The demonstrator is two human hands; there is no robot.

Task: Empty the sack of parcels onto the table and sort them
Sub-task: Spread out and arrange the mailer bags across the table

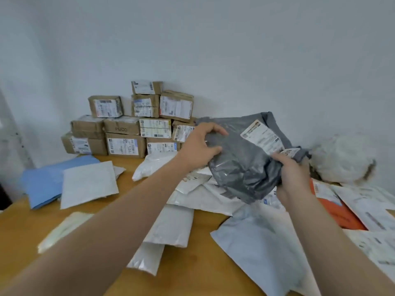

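And here's a plain, pale grey-white wall [235, 50] filling the whole upper half of the view, bare and matte, lit softly and evenly with just a little shading creeping in toward the left side. Below it, a table [19, 231] with a warm, honey-coloured wooden top reaches back to that wall, its bare wood showing at the near left. Over at the far left edge there's a pale upright surface [12, 142] flecked with dark scuffs, and beneath it a dark patch [2, 197], both too blurred to make out.
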